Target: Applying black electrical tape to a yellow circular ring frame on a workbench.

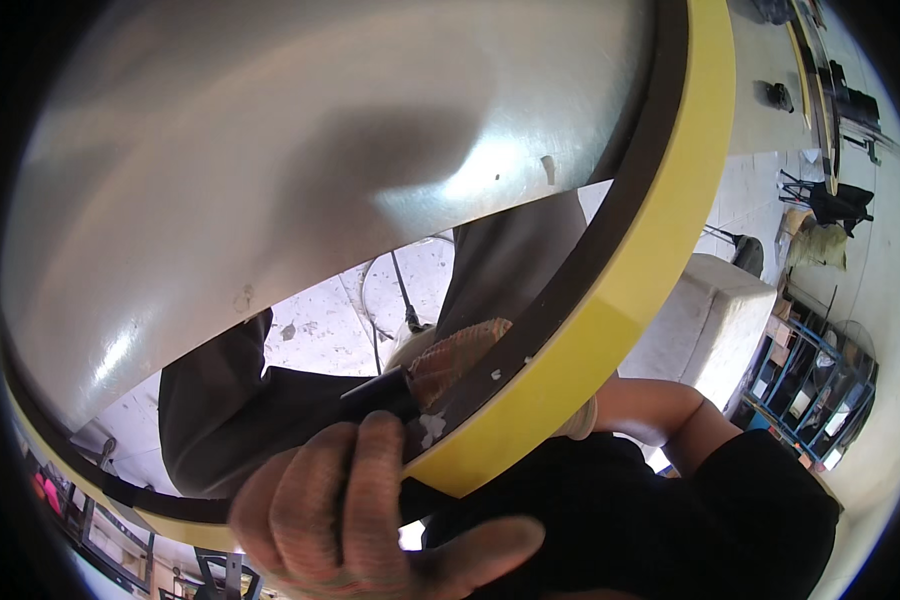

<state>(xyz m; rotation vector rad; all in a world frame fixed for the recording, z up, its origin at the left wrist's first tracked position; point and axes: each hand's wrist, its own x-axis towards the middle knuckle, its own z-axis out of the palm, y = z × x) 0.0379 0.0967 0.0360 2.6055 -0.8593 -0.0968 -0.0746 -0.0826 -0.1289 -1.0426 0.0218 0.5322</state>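
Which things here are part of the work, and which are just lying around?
Seemingly in use: yellow band with a dark inner face; metal sheet; gloved left hand; gloved right hand, partly hidden behind the band.

Seemingly just around: white block; blue rack; crumpled yellowish bundle.

- The rim (615, 325) was yellow outside, dark brown inside.
- The sheet (200, 200) was silvery grey.
- The gloved right hand (460, 358) was striped orange and grey.
- The shirt (610, 510) was black.
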